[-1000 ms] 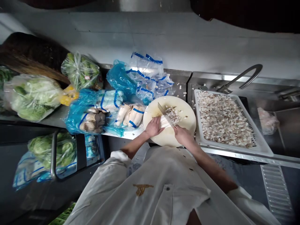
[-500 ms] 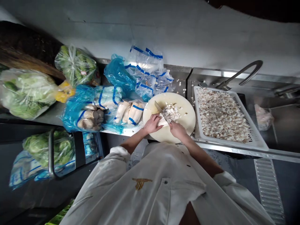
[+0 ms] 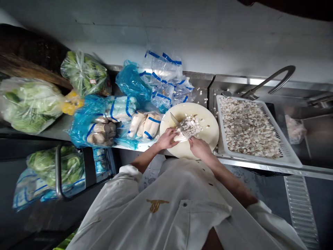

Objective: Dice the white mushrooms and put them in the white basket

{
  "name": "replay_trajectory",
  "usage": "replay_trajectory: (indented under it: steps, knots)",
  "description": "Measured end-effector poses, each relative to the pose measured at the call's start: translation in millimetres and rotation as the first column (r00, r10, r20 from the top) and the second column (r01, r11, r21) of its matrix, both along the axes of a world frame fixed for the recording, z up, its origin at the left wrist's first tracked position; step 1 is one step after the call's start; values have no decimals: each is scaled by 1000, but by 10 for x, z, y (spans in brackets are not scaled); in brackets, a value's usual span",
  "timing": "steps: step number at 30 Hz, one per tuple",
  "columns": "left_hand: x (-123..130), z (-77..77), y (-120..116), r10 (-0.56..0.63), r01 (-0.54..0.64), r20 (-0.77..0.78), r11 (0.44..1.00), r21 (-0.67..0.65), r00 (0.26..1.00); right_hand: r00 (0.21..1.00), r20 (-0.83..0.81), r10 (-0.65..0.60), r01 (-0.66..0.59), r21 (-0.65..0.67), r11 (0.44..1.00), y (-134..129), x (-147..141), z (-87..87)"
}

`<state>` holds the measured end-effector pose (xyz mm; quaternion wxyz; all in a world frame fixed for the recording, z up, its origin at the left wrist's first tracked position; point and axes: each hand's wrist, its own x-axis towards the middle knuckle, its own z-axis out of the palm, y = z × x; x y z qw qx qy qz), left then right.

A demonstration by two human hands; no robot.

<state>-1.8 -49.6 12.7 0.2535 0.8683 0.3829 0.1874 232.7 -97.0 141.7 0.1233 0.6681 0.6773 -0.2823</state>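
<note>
My right hand (image 3: 199,148) grips the handle of a kitchen knife (image 3: 176,120), whose blade points away and to the left across a round pale cutting board (image 3: 211,137). Under the fingers of my left hand (image 3: 167,138) lies a white mushroom piece (image 3: 180,136), pressed to the board just left of the blade. Those fingers are bent and close to the knife. Small mushroom dice (image 3: 193,124) are heaped beyond the blade on its right side. Part of the blade's lower edge is hidden among the pieces.
To the right, a white perforated tray (image 3: 289,160) full of diced mushroom sits by the sink, under a curved faucet (image 3: 282,74). Bagged whole mushrooms (image 3: 151,125) lie left of the board, with crumpled plastic packaging (image 3: 162,69) behind. Bagged greens (image 3: 31,106) stand at far left.
The knife tip has shifted slightly left over the board, with its blade tilted a little differently. My left hand stays on the mushroom piece. The whole view has shifted slightly.
</note>
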Motion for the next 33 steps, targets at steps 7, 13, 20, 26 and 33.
replay_trajectory:
  steps: [7,13,20,26,33]
  knots:
    - [-40,-20,-5,0,0,0,1000,1,1000,1000,-24,-17,15,-88,996,-4,-75,-26]
    - [-96,16,-74,6,-6,-28,1000,-14,1000,999,-44,12,-14,-52,999,-95,-64,-15]
    - [-138,32,-149,-20,19,-49,1000,-15,999,996,-74,41,-44,-43,998,-64,-124,6]
    - [-189,-3,-240,21,-23,-67,999,-24,998,995,-87,56,-65,-110,992,-152,-105,-4]
    - [-245,-67,-357,81,-83,-84,996,-18,993,988,-117,101,-109,-66,992,-198,-76,-60]
